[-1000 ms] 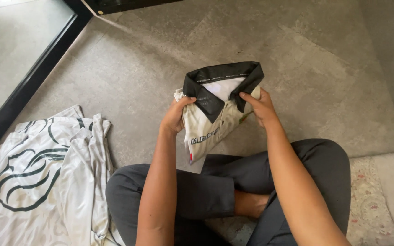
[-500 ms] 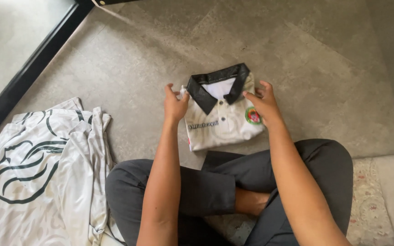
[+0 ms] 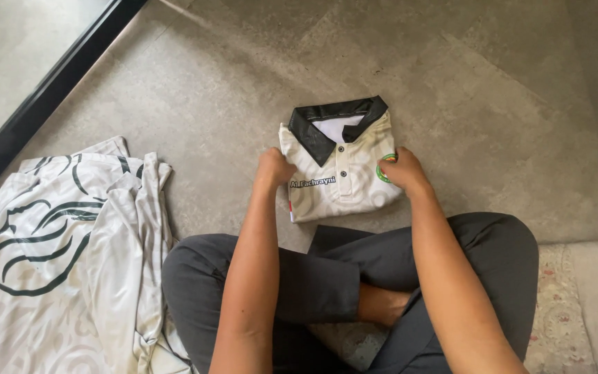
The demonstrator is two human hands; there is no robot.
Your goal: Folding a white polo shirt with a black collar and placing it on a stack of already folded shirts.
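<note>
— See the folded shirt (image 3: 340, 173) there, a little above the middle of the frame? Cream, black collar, lying flat on the grey floor (image 3: 195, 90) just ahead of the crossed knees.

— I see it. The left hand (image 3: 275, 168) is curled at its left edge, fingers bent in tight, knuckles up. It looks to be pinching or tucking the side of the cloth, though I can't tell how much fabric is inside that grip.

— And the right hand (image 3: 403, 172) lies flatter, fingers together, pressing down on the right edge beside the small round badge (image 3: 386, 168).

— If I were doing it, I'd say both edges want the same pressure, so the packet stays square under the collar. The lower left corner seems to stick out a bit, with a red scrap showing.

— Yes, that corner wants tucking under. I'd smooth from the button placket outward rather than inward, or the front will wrinkle.

— The collar sits neat at the top, points spread evenly. Best not to drag the bundle toward the knees; it could come undone.

— What's that at lower left of the frame?

— Another pale garment (image 3: 64, 249) with dark swirling lines, spread loose and rumpled on the floor, well apart from the folded one. At lower right there's the edge of a patterned rug (image 3: 562, 312) under the legs.
</note>
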